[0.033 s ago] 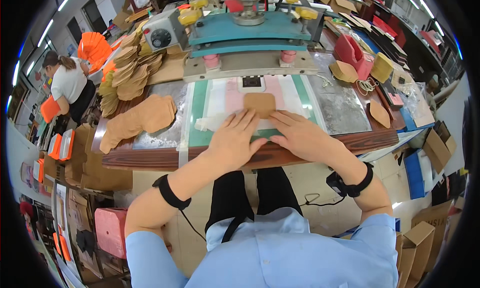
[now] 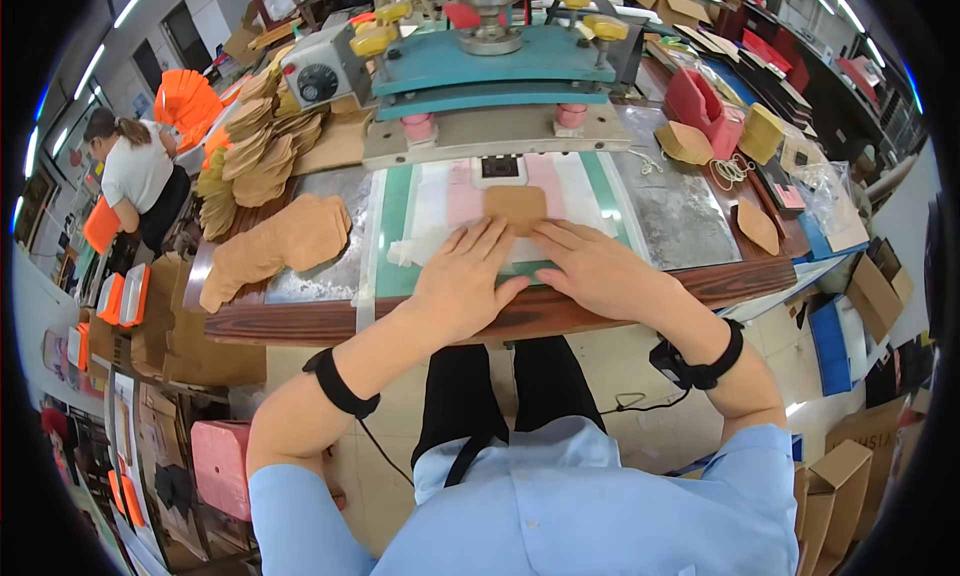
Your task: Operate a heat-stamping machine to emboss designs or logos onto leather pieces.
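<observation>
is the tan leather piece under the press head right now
No, the tan leather piece lies on the green mat in front of the press, with both hands' fingers at its near edge.

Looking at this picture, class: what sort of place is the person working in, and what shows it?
Most likely a small factory workshop. A teal press machine stands on the bench, stacks of tan cut pieces lie beside it, and both hands, left and right, flatten a tan piece under the press.

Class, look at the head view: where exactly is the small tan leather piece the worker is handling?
The tan piece lies mid-bench on the pink-and-green mat, just beyond the fingertips of the left hand and right hand, in front of the teal press.
</observation>
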A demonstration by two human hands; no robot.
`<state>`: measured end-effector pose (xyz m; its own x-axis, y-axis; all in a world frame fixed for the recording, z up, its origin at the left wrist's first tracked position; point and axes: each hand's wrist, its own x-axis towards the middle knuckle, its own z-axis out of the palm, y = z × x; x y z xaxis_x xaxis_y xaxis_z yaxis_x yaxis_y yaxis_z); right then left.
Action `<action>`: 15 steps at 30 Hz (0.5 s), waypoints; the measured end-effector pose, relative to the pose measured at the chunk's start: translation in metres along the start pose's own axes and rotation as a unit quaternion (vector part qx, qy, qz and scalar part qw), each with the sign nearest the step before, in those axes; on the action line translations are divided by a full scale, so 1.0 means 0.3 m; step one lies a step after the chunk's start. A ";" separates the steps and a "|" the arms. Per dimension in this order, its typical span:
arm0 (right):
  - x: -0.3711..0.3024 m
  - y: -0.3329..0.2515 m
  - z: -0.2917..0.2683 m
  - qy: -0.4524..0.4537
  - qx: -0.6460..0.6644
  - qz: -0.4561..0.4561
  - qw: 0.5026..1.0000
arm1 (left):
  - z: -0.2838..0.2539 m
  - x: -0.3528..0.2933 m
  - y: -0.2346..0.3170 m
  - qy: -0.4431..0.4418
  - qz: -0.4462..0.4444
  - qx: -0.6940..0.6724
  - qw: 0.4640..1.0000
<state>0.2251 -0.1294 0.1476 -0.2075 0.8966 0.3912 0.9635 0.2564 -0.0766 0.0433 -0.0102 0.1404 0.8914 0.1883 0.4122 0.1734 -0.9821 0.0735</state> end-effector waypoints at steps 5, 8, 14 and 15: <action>0.108 0.090 0.057 -0.064 -0.055 -0.005 0.996 | 0.025 0.047 -0.079 -0.047 -0.016 0.040 0.998; 0.178 0.115 0.067 -0.114 -0.093 0.030 0.989 | 0.043 0.103 -0.123 -0.090 -0.054 0.065 0.992; 0.217 0.115 0.062 -0.193 -0.057 0.097 0.975 | 0.057 0.180 -0.153 -0.170 -0.140 0.044 0.974; 0.226 0.123 0.064 -0.194 -0.044 0.105 0.974 | 0.047 0.189 -0.153 -0.175 -0.147 0.035 0.973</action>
<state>0.2432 -0.0522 0.1537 -0.0352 0.9994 -0.0016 0.9989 0.0351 -0.0323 0.0916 0.0457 0.1477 0.8848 0.4635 0.0476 0.4595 -0.8850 0.0752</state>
